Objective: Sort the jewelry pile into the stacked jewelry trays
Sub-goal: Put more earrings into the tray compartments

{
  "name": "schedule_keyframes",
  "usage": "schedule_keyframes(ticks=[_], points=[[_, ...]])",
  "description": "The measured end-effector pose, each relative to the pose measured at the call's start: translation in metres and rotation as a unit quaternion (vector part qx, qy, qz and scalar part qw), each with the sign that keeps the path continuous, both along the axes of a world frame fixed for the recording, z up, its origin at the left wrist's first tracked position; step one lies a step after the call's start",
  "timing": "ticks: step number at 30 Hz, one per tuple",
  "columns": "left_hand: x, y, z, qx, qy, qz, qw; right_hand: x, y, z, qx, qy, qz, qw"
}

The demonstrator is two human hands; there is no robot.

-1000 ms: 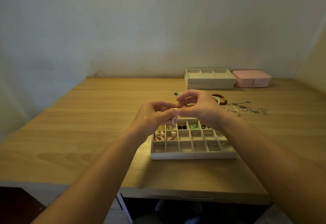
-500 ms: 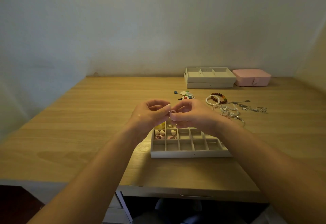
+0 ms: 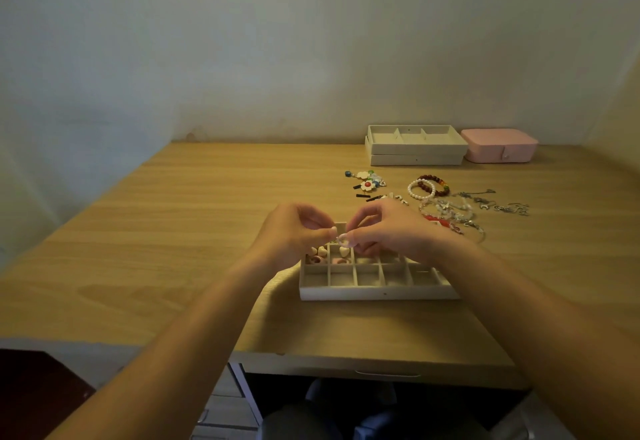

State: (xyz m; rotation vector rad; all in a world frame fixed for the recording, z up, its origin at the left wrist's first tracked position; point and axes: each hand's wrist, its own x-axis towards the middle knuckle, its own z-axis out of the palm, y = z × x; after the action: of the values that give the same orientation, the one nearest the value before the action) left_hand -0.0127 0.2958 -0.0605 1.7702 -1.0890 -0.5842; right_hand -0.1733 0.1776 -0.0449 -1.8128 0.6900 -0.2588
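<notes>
Small piece: a pale small piece (image 3: 342, 239), looped like a ring but too small to tell for sure, is held in the air just above the far-left compartments of the divided tray.
Left hand: the left hand (image 3: 294, 232) has its fingers curled, and the thumb and forefinger tips pinch the small piece from the left.
Right hand: the right hand (image 3: 388, 228) meets it from the right. Its fingers are curled and the tips are closed on the same piece.
Divided tray: the divided tray (image 3: 377, 291) sits flat on the bench under both hands. It is pale, with a grid of small compartments.
Tray contents: heart-shaped pieces (image 3: 343, 251) and pink rings (image 3: 337, 261) lie in the left compartments.
Jewelry pile: the jewelry pile (image 3: 446, 211) is spread on the bench beyond and to the right of the tray. It includes flower charms (image 3: 367, 184), bead bracelets (image 3: 429, 186) and silver chains (image 3: 498, 203).
Stacked trays: the stacked trays (image 3: 415, 159) stand at the back of the bench by the wall.
Pink box: a closed pink box (image 3: 498, 146) sits just beside the stacked trays on their right.
Bench: the bench (image 3: 173, 249) has a light wood top.
</notes>
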Motion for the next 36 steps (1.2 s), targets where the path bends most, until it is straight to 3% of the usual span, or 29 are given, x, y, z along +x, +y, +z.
schedule_keyframes(ticks=[4,16,20,36], points=[[-0.002,-0.003,-0.005,0.029,-0.105,-0.009,0.994,0.003,0.003,0.004,-0.064,0.052,0.014,0.996],[-0.005,-0.005,-0.008,0.103,-0.241,-0.026,0.965,0.019,0.017,0.0,-0.255,0.146,0.006,0.956],[-0.01,-0.005,-0.007,0.119,-0.279,-0.01,0.953,0.021,0.019,-0.002,-0.274,0.153,0.005,0.949],[-0.015,-0.007,-0.001,0.142,-0.321,0.039,0.935,0.021,0.02,-0.002,-0.336,0.171,0.009,0.926]])
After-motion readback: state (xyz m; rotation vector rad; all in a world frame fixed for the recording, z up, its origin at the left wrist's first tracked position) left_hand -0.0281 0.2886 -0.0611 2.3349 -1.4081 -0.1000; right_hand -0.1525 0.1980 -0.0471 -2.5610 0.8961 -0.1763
